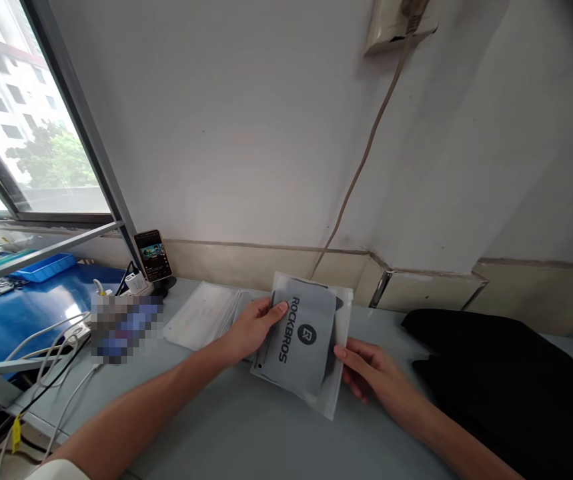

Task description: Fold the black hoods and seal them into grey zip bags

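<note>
A frosted clear plastic bag is held tilted above the grey table, with a grey piece inside printed ROCKBROS and a round logo. My left hand grips its left side, thumb on the front and fingers behind. On the right edge, my right hand pinches the bag between thumb and fingers. Just left of it lies a stack of similar frosted bags, partly covered by my left hand and arm. To the right of my right hand rests a heap of black fabric.
A phone stands upright on a holder by the wall. Power strips and white cables crowd the table's left end. Beyond a metal frame, a blue tray sits on a blue surface. A cord hangs from the wall socket.
</note>
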`<state>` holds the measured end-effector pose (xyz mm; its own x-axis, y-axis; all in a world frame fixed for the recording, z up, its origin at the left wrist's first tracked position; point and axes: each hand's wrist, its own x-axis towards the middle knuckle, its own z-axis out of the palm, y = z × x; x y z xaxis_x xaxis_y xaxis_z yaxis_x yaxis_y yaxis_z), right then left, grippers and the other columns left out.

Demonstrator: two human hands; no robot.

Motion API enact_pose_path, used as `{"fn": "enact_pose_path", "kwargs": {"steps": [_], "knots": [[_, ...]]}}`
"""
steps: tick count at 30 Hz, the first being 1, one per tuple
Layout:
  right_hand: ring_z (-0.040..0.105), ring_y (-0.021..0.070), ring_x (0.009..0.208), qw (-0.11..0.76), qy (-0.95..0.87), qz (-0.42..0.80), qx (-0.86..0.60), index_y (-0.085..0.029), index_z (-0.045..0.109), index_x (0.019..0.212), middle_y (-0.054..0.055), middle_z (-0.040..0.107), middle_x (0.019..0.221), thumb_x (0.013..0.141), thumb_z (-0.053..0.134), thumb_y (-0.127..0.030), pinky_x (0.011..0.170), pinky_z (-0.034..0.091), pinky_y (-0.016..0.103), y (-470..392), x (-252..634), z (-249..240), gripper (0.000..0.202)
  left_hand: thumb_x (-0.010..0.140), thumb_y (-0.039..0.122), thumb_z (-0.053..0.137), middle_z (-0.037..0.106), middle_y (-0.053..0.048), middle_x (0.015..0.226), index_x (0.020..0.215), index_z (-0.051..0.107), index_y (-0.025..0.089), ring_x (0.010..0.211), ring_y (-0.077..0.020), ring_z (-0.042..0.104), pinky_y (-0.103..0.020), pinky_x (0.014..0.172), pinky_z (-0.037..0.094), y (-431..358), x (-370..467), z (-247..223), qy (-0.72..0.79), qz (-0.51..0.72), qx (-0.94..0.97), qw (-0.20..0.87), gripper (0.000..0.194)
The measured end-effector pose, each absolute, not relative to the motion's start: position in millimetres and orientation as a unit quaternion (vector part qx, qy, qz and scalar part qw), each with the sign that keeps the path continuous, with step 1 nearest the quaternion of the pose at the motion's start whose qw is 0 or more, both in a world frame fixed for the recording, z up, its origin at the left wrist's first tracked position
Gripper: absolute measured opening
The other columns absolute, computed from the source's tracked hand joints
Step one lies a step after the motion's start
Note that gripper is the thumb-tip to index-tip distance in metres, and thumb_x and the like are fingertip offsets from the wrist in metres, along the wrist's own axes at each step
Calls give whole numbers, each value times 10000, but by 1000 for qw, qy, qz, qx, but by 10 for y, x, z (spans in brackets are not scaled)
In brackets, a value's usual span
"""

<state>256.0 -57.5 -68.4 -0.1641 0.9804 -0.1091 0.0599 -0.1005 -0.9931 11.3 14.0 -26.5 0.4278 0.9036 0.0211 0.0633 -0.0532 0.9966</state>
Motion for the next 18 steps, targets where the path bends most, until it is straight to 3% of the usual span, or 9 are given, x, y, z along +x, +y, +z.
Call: {"fn": "enact_pose_path", "kwargs": {"steps": [4, 7, 12, 15, 18], "knots": [[436, 99, 487, 420, -546, 538, -485, -196, 684, 779, -48, 499, 594, 876, 647, -756, 457, 332, 231, -585, 2581, -601, 569, 826, 727, 711, 687, -54, 858, 894, 612, 190, 752, -193, 627, -299, 680, 513, 307, -79, -177, 417, 412, 589, 556, 550], [431, 101, 496, 423, -539, 524, -506, -198, 696, 796, -52, 481, 605, 879, 635, -761, 458, 326, 232, -566, 2600, -602, 573, 872, 761, 608, 715, -61, 879, 982, 610, 191, 732, -195, 651, -297, 653, 525, 440, -278, -119, 477, 405, 591, 509, 581], [424, 101, 496, 419, -535, 515, -522, -201, 697, 808, -53, 477, 610, 871, 631, -776, 458, 324, 234, -523, 2608, -655, 582, 890, 768, 558, 717, -87, 785, 882, 644, 163, 675, -227, 650, -307, 595, 482, 615, -517, -178, 538, 340, 631, 444, 611], [410, 100, 491, 413, -536, 516, -525, -202, 696, 802, -54, 472, 606, 861, 635, -783, 448, 311, 231, -521, 2602, -675, 586, 927, 726, 536, 737, -123, 879, 870, 647, 173, 833, -293, 687, -333, 696, 492, 655, -551, -280, 563, 319, 667, 369, 567], [414, 101, 498, 409, -540, 514, -526, -205, 699, 812, -53, 480, 616, 871, 633, -771, 453, 314, 229, -524, 2600, -693, 573, 963, 671, 525, 742, -158, 1009, 1071, 643, 170, 1016, -364, 680, -367, 823, 483, 618, -531, -344, 589, 306, 694, 281, 525]]}}
